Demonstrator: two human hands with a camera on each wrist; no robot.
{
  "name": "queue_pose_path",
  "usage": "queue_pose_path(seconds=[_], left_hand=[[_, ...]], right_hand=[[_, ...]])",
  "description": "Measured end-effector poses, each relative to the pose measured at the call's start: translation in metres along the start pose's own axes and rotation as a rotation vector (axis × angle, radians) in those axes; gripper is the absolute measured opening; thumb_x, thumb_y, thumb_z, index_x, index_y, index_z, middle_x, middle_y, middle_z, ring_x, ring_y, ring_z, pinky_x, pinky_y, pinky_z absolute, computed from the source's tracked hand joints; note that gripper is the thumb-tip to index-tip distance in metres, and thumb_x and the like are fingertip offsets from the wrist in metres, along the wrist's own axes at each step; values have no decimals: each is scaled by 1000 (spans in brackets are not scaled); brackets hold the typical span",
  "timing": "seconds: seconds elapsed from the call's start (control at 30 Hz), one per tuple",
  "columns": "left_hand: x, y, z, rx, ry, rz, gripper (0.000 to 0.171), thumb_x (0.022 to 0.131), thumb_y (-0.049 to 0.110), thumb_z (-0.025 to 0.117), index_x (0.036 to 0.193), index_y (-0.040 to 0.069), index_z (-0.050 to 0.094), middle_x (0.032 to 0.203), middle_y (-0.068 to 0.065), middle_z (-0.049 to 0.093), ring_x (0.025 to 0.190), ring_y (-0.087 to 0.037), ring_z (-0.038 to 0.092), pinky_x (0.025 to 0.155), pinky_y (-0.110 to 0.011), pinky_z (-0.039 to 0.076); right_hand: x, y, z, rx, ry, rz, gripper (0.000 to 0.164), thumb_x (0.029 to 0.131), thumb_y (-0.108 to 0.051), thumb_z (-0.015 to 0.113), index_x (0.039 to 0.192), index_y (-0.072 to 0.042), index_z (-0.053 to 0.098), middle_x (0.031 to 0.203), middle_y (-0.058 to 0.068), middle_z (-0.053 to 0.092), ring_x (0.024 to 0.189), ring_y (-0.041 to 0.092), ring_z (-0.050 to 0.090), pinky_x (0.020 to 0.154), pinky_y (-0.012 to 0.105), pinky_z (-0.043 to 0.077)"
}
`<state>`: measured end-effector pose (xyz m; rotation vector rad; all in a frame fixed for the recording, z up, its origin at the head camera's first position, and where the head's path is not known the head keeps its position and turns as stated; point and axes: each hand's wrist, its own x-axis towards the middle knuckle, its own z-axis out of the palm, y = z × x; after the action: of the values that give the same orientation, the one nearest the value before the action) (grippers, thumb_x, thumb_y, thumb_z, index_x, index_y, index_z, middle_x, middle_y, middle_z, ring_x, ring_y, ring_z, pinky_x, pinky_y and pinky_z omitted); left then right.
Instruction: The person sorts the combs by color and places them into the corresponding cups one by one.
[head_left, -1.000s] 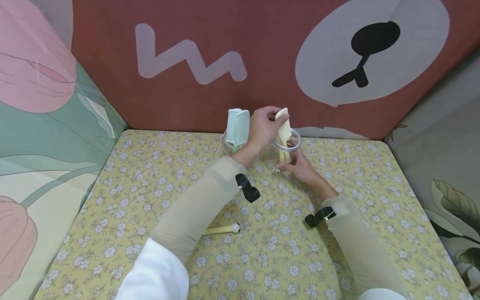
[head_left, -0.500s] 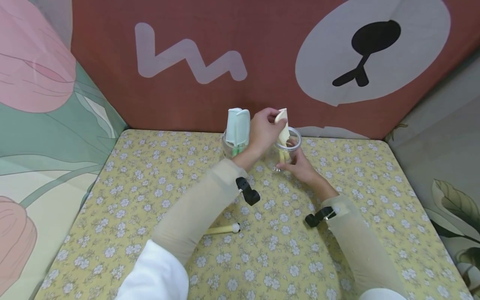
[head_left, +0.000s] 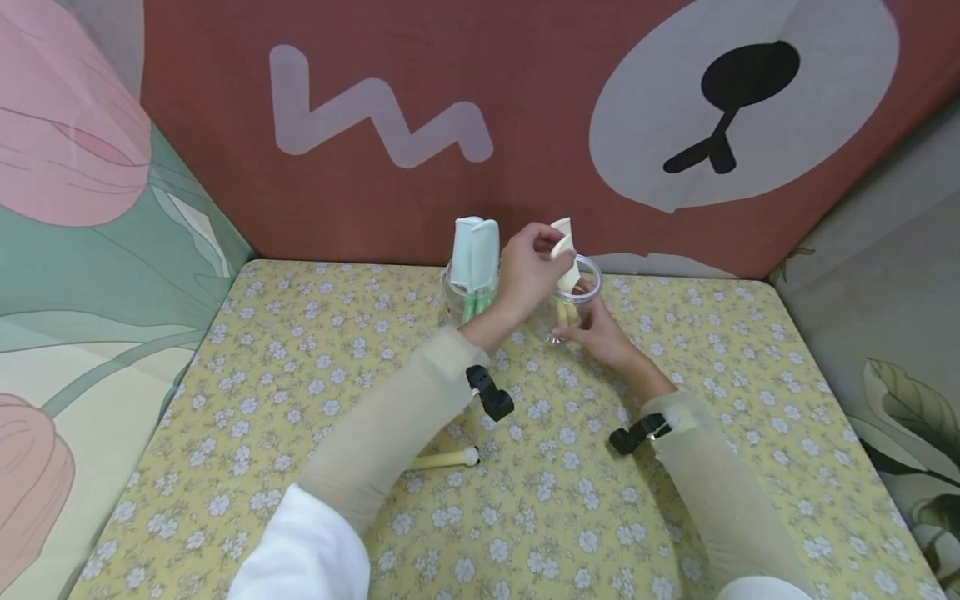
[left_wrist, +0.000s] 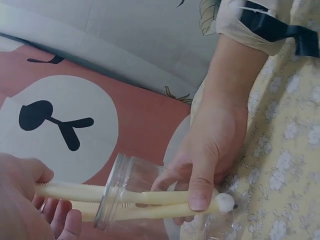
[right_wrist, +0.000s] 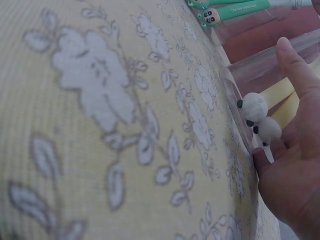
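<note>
Beside the wall, my left hand (head_left: 528,267) pinches the pale yellow toothed head of a comb (head_left: 567,271). The handles of two yellow combs (left_wrist: 167,198) lie inside a clear jar (left_wrist: 132,172), their heads sticking out past its mouth. White animal-head ends (right_wrist: 254,107) on these handles sit near the jar's bottom. My right hand (head_left: 606,337) grips the jar around its lower side, thumb in front and fingers behind. To the left, a second clear jar (head_left: 453,302) holds mint-green combs (head_left: 476,254) with heads up; my left hand partly overlaps it in the head view.
A yellow handle (head_left: 442,459) with a white end lies on the floral tablecloth (head_left: 555,517), partly hidden under my left forearm. Behind the jars rises a reddish-brown wall (head_left: 420,208) with a bear print. Black cameras (head_left: 491,393) are strapped to both wrists.
My left hand has moved slightly down and left, and the yellow comb head has sunk a little toward the jar. More green handles show. The right hand and jar have stayed in place.
</note>
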<state>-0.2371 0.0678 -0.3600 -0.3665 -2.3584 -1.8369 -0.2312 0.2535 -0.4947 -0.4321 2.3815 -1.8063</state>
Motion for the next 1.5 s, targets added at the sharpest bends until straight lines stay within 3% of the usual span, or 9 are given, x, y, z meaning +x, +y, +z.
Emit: queue_pose_path(seconds=[0.23, 0.43, 0.73, 0.9, 1.0, 1.13, 1.33, 1.5], left_hand=[[-8, 1, -10, 10, -56, 58, 33, 91, 13, 78, 119, 3, 64, 111, -10, 67, 92, -18, 66, 78, -21, 54], [-13, 7, -20, 82, -154, 155, 35, 96, 23, 73, 123, 3, 61, 119, -8, 65, 99, -18, 63, 82, -22, 51], [-28, 17, -41, 300, -250, 249, 42, 99, 26, 68, 134, 5, 58, 129, -8, 63, 114, -21, 62, 92, -27, 50], [-38, 13, -55, 475, -366, 353, 44, 100, 27, 67, 136, 5, 58, 136, -9, 60, 121, -22, 60, 99, -30, 49], [-46, 9, -65, 561, -397, 418, 47, 100, 31, 67, 138, 5, 57, 142, -9, 58, 124, -22, 59, 103, -33, 48], [-55, 6, -78, 668, -417, 467, 54, 99, 36, 68, 142, 6, 56, 149, -13, 53, 132, -28, 54, 111, -43, 42], [-72, 2, -99, 885, -500, 568, 65, 100, 45, 64, 152, 8, 47, 159, -15, 39, 145, -30, 39, 118, -57, 28], [-87, -6, -118, 979, -556, 547, 72, 102, 53, 56, 159, 14, 36, 166, -13, 26, 152, -32, 26, 121, -64, 10]], right_hand=[[1, 1, -1, 28, -13, -6, 92, 92, 7, 70, 160, -17, 14, 152, 23, 41, 129, 43, 48, 94, 26, 49], [0, 1, -1, 21, -7, -5, 90, 91, 5, 71, 160, -18, 18, 145, 27, 47, 120, 41, 53, 88, 26, 51], [-1, 2, -1, 14, -4, 7, 92, 93, 1, 72, 161, -19, 14, 140, 27, 50, 107, 28, 58, 81, 26, 54], [0, 3, 0, 22, -2, -6, 91, 91, 1, 73, 160, -17, 16, 152, 20, 43, 120, 22, 54, 91, 27, 51], [0, 3, 0, 29, -7, -8, 93, 91, 1, 74, 161, -16, 15, 153, 20, 43, 124, 24, 53, 94, 27, 50], [-1, 2, -1, 24, -10, -4, 94, 92, 1, 73, 161, -15, 12, 154, 21, 40, 127, 36, 52, 97, 33, 50], [0, 4, 1, 31, 14, -23, 96, 89, 7, 73, 162, -13, 14, 161, 16, 31, 145, 36, 34, 120, 51, 24], [0, 2, 0, 38, 12, 3, 98, 89, 8, 72, 163, -12, 10, 164, 17, 26, 147, 37, 30, 120, 53, 24]])
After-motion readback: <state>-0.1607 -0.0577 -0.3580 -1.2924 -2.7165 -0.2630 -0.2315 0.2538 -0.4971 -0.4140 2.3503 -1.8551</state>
